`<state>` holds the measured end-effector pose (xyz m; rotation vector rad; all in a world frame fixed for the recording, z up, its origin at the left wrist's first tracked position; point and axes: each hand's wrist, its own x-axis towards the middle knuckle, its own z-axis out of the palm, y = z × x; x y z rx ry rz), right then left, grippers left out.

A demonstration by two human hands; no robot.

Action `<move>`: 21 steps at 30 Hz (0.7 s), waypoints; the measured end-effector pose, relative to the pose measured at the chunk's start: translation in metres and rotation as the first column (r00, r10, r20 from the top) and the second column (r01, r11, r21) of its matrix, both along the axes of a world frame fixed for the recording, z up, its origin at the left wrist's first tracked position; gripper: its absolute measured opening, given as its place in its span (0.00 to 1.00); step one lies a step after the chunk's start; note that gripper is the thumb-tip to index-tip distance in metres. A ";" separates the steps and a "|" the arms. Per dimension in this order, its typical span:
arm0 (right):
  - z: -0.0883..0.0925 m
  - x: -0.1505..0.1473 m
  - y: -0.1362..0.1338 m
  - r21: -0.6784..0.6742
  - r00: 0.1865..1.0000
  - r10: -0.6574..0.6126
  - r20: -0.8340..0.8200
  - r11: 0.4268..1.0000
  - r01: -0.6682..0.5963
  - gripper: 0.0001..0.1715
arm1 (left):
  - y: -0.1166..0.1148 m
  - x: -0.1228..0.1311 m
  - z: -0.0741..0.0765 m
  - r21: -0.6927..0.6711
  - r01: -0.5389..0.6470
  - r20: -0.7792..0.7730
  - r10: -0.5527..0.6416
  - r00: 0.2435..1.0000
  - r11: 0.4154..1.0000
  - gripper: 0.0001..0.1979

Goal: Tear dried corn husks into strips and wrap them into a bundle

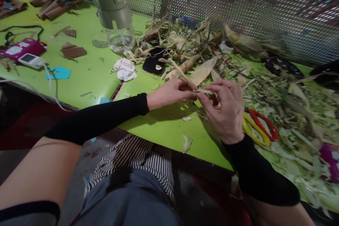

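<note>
Left hand (172,93) and right hand (226,107) both pinch a leaf strip (182,74), just nearer the wearer than the phone (153,60). Strip looks dry, could split if bent hard. Scissors (254,127), right of the phone (blades hidden), could get knocked by the right wrist.

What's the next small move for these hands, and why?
I'd probably pinch with the left hand and gently draw the right hand outward to straighten the pale strip: it curves at the right fingers, and both hands' fingertips meet there, seemingly giving good control.
</note>
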<state>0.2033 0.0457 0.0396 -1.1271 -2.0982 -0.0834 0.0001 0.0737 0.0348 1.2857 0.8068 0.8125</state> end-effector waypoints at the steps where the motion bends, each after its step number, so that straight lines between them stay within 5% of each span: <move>1: 0.000 0.001 0.000 0.009 1.000 -0.004 0.004 1.000 0.004 0.06 | 0.000 0.000 0.000 -0.036 -0.016 0.018 0.017 1.000 0.999 0.07; 12: 0.001 -0.001 -0.002 0.205 0.987 -0.031 0.160 0.979 -0.003 0.07 | -0.002 0.003 0.002 -0.234 -0.012 0.121 0.042 0.992 0.972 0.04; 21: -0.005 0.000 0.005 -0.120 1.000 0.024 -0.015 0.992 -0.026 0.12 | -0.004 0.004 0.005 -0.156 -0.043 0.069 0.054 0.996 0.987 0.05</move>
